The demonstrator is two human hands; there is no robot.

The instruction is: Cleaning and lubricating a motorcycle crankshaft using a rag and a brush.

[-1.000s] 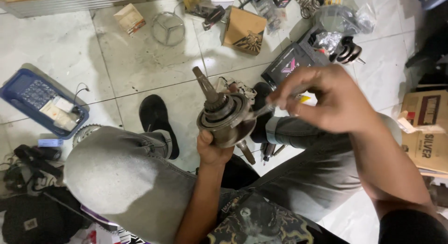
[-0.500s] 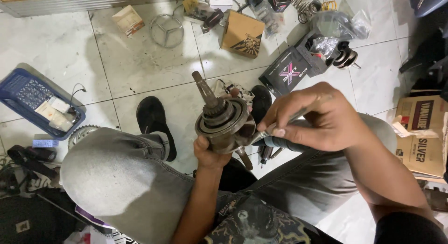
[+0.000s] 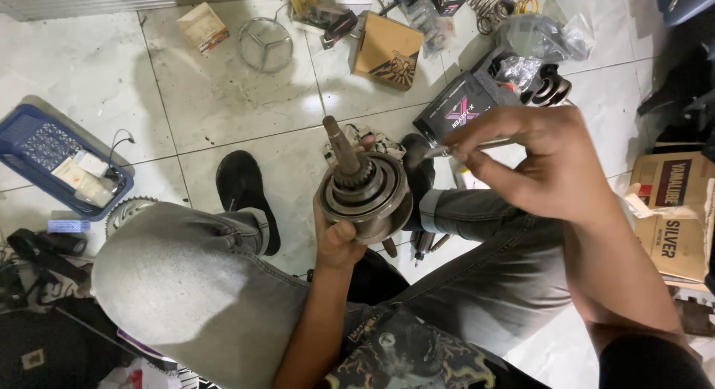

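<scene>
My left hand point(image 3: 337, 240) grips a round metal clutch-like assembly point(image 3: 366, 198) from below, thumb on its rim. A splined shaft point(image 3: 339, 145) sticks up and left out of its centre. My right hand point(image 3: 547, 162) is to the right of the assembly, fingers pinched on a thin metal rod-like tool point(image 3: 465, 147) whose tip points left toward the assembly's rim, a short gap away. Both hands are above my bent knees in grey trousers.
A blue plastic basket point(image 3: 30, 139) with papers sits at left. A gear point(image 3: 123, 210) lies beside my left knee. Cardboard boxes point(image 3: 387, 50), a black box point(image 3: 458, 106), springs point(image 3: 491, 2), a wire ring point(image 3: 266, 43) and bagged parts litter the white tiled floor. A brown carton point(image 3: 674, 210) stands at right.
My right hand has lifted up and to the right with the thin tool, drawing its tip away from the assembly. The left hand keeps holding the assembly, tilted slightly.
</scene>
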